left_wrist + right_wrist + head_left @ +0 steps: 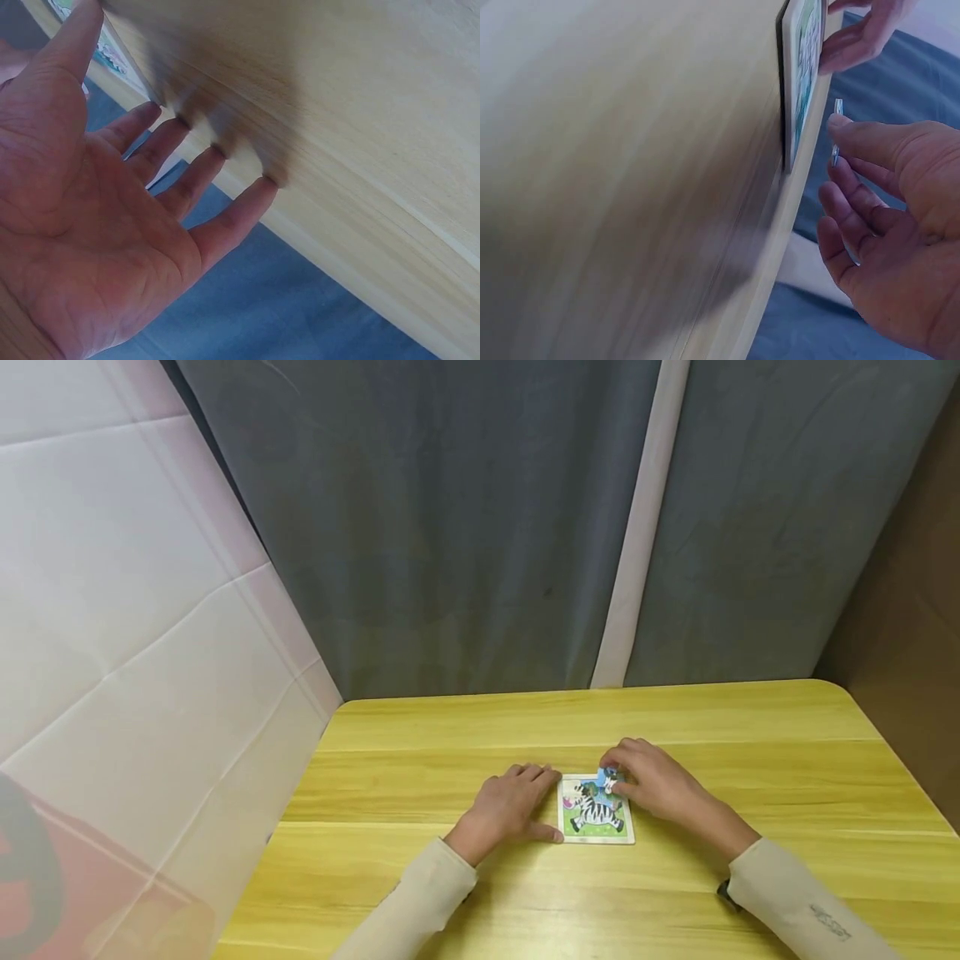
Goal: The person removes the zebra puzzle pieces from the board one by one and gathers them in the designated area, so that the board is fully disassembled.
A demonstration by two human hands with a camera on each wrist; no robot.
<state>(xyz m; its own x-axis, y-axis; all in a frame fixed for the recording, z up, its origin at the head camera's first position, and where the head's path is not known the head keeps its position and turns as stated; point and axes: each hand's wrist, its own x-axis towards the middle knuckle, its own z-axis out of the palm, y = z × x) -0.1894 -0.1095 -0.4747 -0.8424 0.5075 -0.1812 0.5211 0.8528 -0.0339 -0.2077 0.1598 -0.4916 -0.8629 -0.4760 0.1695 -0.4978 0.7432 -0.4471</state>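
A square zebra jigsaw puzzle (596,828) in a pale frame lies flat on the table. Along its left side rests my left hand (512,806), thumb near the lower left corner and fingertips at the upper left one. In the left wrist view the left hand (112,217) has its fingers spread, tips down on the wood. My right hand (660,781) pinches a blue puzzle piece (608,777) over the board's upper right corner. Seen edge-on in the right wrist view, the thin puzzle piece (837,131) sits between thumb and fingers, raised above the board (804,82).
The yellow wood-grain table (420,735) reaches back to a grey curtain (450,527) with a pale vertical strip (637,543). A white fabric wall (150,610) stands at the left, a brown panel (907,627) at the right.
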